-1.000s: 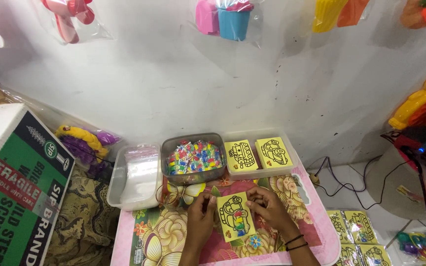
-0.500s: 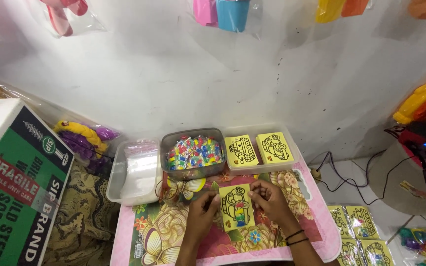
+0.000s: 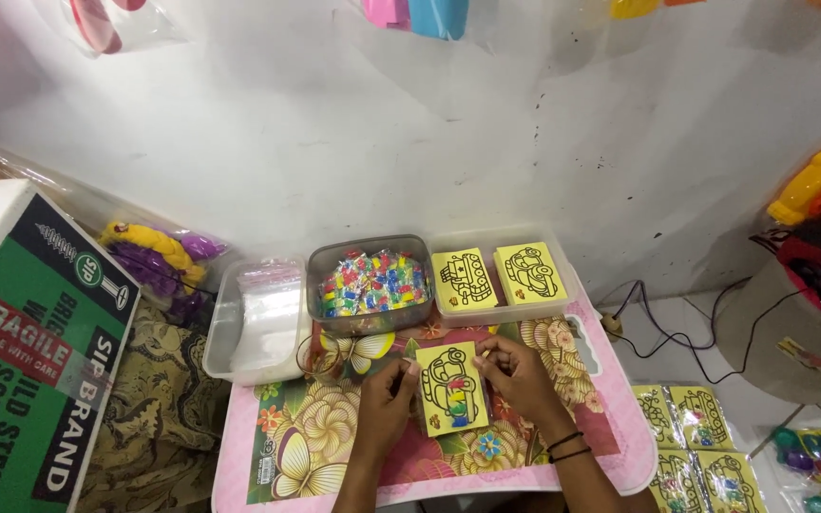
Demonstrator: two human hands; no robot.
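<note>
A green carton (image 3: 35,351) with a red label band and white print stands at nine o'clock. At twelve sit three clear tubs: one of plastic bags (image 3: 260,318), one of bright small packets (image 3: 372,283), one holding two stacks of yellow cards (image 3: 498,275) (each with a black line drawing). More packed yellow cards (image 3: 705,446) lie on the floor at four o'clock. On the floral pink table (image 3: 334,437), both hands pinch one yellow card (image 3: 450,388): left hand (image 3: 387,404) on its left edge, right hand (image 3: 517,375) on its right. Its vehicle outline is partly filled with colours.
</note>
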